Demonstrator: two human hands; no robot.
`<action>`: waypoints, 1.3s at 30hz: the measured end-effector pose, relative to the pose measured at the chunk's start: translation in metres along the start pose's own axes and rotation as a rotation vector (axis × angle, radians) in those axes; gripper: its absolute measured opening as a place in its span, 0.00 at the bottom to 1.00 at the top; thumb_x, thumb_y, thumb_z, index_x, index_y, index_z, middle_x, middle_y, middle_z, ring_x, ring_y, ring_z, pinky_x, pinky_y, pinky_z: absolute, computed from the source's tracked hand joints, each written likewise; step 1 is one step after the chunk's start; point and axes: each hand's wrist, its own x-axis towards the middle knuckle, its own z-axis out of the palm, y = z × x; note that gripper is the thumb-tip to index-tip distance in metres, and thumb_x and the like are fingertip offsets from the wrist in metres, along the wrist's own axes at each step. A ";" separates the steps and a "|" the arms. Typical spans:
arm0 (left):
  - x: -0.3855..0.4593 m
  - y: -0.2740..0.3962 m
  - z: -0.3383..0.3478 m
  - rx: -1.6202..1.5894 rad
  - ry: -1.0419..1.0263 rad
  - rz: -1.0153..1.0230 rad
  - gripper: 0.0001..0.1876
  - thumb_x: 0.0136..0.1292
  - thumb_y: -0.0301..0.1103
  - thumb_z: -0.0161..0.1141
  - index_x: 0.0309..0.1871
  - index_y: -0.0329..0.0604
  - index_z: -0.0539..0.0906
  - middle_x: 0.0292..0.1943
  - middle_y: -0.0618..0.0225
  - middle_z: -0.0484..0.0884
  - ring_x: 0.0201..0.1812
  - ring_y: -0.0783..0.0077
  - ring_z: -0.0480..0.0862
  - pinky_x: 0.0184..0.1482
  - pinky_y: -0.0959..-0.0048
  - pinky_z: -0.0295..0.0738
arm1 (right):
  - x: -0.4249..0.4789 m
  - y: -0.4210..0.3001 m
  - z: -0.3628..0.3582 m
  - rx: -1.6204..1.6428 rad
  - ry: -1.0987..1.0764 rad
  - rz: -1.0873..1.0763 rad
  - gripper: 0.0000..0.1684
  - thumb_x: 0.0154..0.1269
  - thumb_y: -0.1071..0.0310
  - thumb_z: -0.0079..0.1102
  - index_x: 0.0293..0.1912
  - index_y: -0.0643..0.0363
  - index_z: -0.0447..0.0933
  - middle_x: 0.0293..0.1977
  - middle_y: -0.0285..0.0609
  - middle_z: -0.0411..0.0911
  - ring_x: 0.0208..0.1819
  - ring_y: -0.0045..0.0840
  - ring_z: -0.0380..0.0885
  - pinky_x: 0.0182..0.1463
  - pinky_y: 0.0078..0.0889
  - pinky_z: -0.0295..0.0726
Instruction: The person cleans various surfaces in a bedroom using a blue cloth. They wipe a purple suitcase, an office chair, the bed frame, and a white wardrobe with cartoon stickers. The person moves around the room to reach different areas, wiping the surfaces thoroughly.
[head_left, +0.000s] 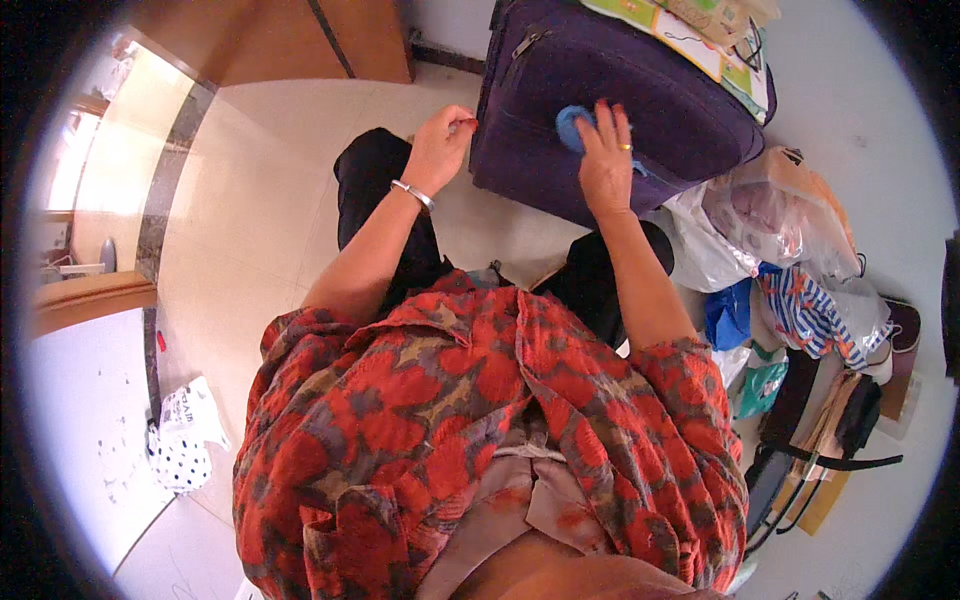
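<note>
A dark purple fabric suitcase (540, 97) stands in front of me, with a zip pull near its upper left. My right hand (606, 161) lies over its face, fingers spread over a round blue thing (571, 127), perhaps a cloth or brush. A bit of blue also shows just right of the hand; whether the fingers grip the blue thing is unclear. Left of the suitcase, my left hand (442, 142) hovers by its edge, fingers curled, with a silver bangle on the wrist. Whether something small is between those fingers cannot be made out.
Papers and a patterned bag (705, 37) lie on top of the suitcase. Plastic bags (780, 217), a striped cloth (806, 311) and a black-handled rack or cart (795, 450) line the wall at right. A wooden cabinet (285, 45) stands upper left; a dotted bag (180, 457) lies lower left.
</note>
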 end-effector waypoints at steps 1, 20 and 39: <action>-0.007 -0.009 -0.005 0.004 -0.051 -0.079 0.10 0.63 0.33 0.54 0.39 0.34 0.78 0.34 0.57 0.81 0.35 0.68 0.81 0.38 0.72 0.73 | -0.008 -0.002 0.004 0.064 -0.074 -0.024 0.26 0.45 0.84 0.51 0.48 0.58 0.75 0.59 0.51 0.66 0.62 0.49 0.61 0.65 0.44 0.61; -0.104 -0.037 -0.024 -0.021 -0.507 -0.420 0.18 0.61 0.36 0.59 0.51 0.36 0.73 0.46 0.56 0.79 0.41 0.65 0.82 0.44 0.71 0.75 | 0.012 -0.058 0.084 0.200 0.188 0.548 0.23 0.45 0.77 0.60 0.45 0.63 0.68 0.44 0.54 0.69 0.50 0.48 0.67 0.53 0.46 0.68; -0.127 -0.047 -0.039 -0.041 -0.493 -0.444 0.14 0.60 0.29 0.59 0.49 0.37 0.74 0.41 0.60 0.82 0.36 0.72 0.82 0.37 0.75 0.75 | -0.010 -0.081 0.117 0.216 0.170 0.647 0.22 0.44 0.76 0.61 0.43 0.62 0.68 0.39 0.53 0.69 0.45 0.50 0.69 0.50 0.46 0.70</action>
